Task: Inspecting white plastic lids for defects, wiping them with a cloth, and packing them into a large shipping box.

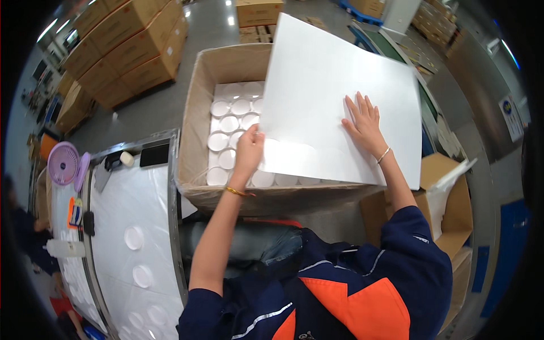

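A large white sheet (334, 73) lies tilted over the right part of a big lined carton (195, 96), its right side reaching past the carton's edge. Rows of round white lids (229, 124) show inside the carton to the left of the sheet; the sheet hides the rest. My left hand (249, 151) pinches the sheet's left edge above the lids. With fingers spread, my right hand (365, 126) lies flat on top of the sheet.
A worktable (133, 192) with a few white lids (134, 238) stands at the left, a purple fan (63, 163) beside it. Stacked brown boxes (127, 48) stand at the far left. An open cardboard box (453, 204) sits at the right. Another person (28, 215) is at the left rim.
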`<state>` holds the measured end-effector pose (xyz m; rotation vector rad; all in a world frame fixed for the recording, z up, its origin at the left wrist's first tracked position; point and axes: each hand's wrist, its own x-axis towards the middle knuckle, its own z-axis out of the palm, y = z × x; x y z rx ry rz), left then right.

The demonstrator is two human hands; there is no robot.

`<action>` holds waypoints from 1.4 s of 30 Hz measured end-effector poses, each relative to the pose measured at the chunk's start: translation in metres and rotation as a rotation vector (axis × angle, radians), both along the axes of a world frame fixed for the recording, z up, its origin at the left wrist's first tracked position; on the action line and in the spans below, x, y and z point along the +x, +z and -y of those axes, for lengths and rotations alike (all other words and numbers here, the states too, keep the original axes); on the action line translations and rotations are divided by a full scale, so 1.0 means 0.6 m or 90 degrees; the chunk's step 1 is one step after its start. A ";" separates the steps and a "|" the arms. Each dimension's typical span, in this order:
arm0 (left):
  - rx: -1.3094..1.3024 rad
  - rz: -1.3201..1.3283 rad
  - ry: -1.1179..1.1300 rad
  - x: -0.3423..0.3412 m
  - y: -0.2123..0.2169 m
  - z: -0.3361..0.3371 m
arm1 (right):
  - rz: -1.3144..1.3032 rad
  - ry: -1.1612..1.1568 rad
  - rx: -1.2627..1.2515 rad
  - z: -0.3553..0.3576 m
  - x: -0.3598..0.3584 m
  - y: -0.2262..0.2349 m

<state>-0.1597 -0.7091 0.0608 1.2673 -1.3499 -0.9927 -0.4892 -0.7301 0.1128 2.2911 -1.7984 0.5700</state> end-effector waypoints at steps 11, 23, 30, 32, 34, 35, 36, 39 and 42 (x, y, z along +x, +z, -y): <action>0.363 0.321 0.010 0.212 -0.015 0.018 | -0.194 0.176 0.148 0.121 0.168 -0.155; 0.519 0.555 -0.035 0.224 -0.113 0.060 | -0.161 0.231 0.176 0.158 0.176 -0.218; 0.524 0.728 -0.096 0.213 -0.133 0.054 | -0.200 0.174 0.320 0.185 0.285 -0.225; 0.439 0.756 -0.120 0.215 -0.144 0.048 | -0.191 0.193 0.323 0.201 0.344 -0.229; 0.418 0.784 -0.081 0.211 -0.153 0.043 | -0.189 0.264 0.296 0.217 0.410 -0.238; 0.416 0.798 -0.087 0.209 -0.156 0.043 | -0.196 0.295 0.285 0.224 0.445 -0.243; 0.414 0.810 -0.098 0.207 -0.158 0.044 | -0.187 0.320 0.279 0.235 0.475 -0.246; 0.403 0.856 -0.092 0.196 -0.157 0.043 | -0.188 0.291 0.292 0.277 0.556 -0.255; 0.468 0.904 -0.115 0.186 -0.142 0.049 | -0.132 0.173 0.326 0.347 0.568 -0.251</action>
